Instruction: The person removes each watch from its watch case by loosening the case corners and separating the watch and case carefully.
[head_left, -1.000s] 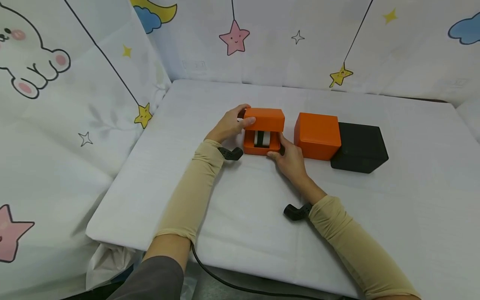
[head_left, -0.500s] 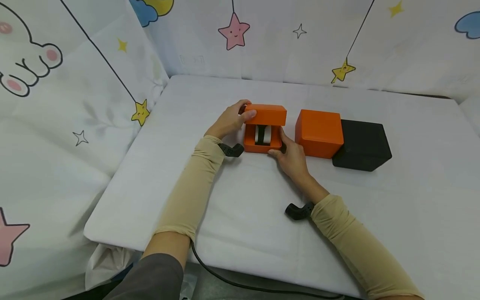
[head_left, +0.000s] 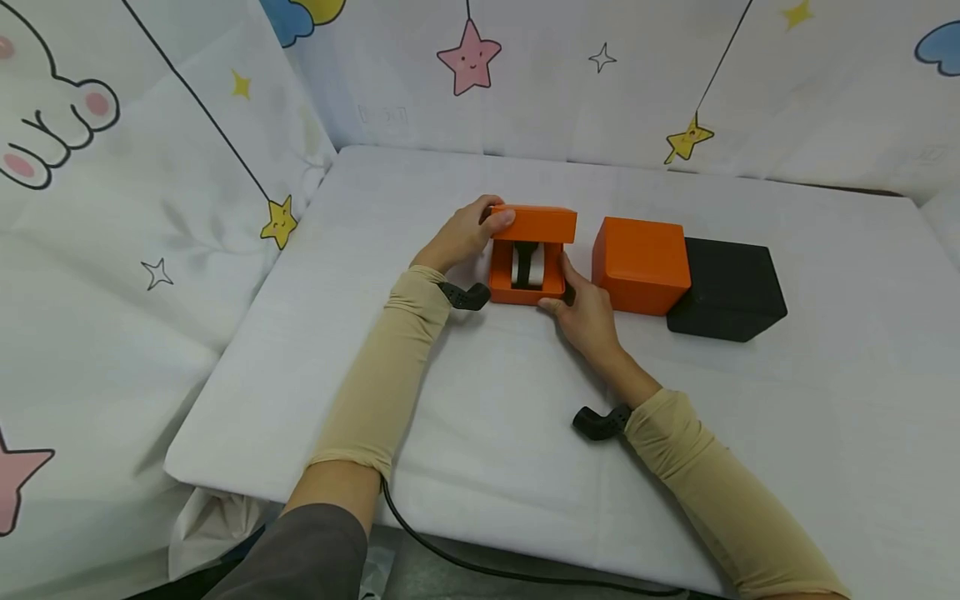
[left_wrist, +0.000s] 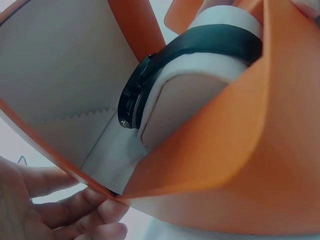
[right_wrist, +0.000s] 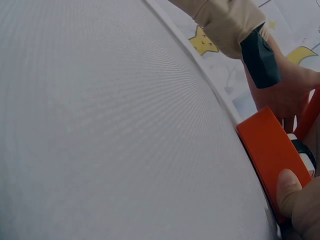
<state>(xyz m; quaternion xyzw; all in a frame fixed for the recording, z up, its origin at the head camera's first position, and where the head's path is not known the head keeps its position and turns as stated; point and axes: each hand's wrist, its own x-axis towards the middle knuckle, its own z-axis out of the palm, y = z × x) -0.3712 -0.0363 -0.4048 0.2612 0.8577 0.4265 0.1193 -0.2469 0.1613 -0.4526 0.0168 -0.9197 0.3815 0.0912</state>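
Observation:
A small orange watch box [head_left: 525, 297] sits on the table with its hinged lid [head_left: 542, 225] partly raised. My left hand [head_left: 463, 236] grips the lid's left end, thumb on the front face, other fingers behind. At the right side of the base, my right hand [head_left: 588, 317] holds it between thumb and fingers; its thumb [right_wrist: 287, 192] presses the orange wall in the right wrist view. Inside, a black-strapped watch [left_wrist: 210, 42] wraps a pale cushion [left_wrist: 185, 95]. The left wrist view looks in from the side, showing the lid's light lining [left_wrist: 55, 65]. The watch's dial is hidden.
To the right stand a larger orange box [head_left: 643, 258] and a black box [head_left: 727, 292], side by side. White cloth covers the table [head_left: 480, 417]; a printed curtain [head_left: 547, 83] hangs behind it. A black cable [head_left: 450, 567] runs below the front edge.
The left hand has lifted the lid a little further, so more of the watch and cushion shows. The right hand keeps its hold on the base. The head view has shifted slightly.

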